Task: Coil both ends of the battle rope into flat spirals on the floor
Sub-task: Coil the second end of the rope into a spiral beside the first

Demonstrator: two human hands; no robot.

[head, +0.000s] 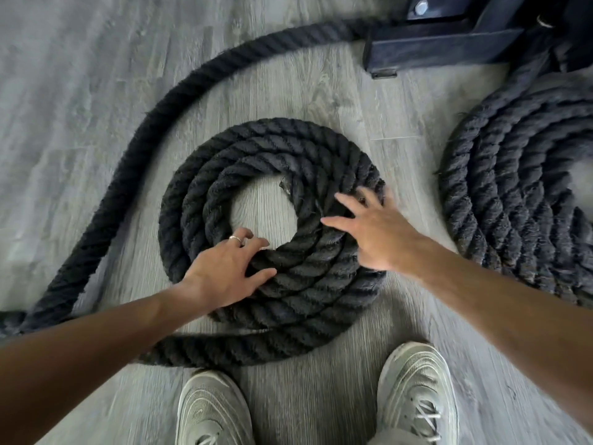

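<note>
Resting open, both hands (224, 274) (378, 232) touch the coil (308, 284).

Soft, even daylight is falling across the grey floor (96, 75), casting only faint shadows. Motion blur is smearing the right hand (375, 232) and both forearms, and wide-angle distortion is bending the planks near the floor's edges.

Grey wood-grain plank flooring (80, 91) covers the whole view, evenly lit. A black metal frame base (449, 43) with a silver bolt (421, 8) on top stands on it at the far edge
</note>
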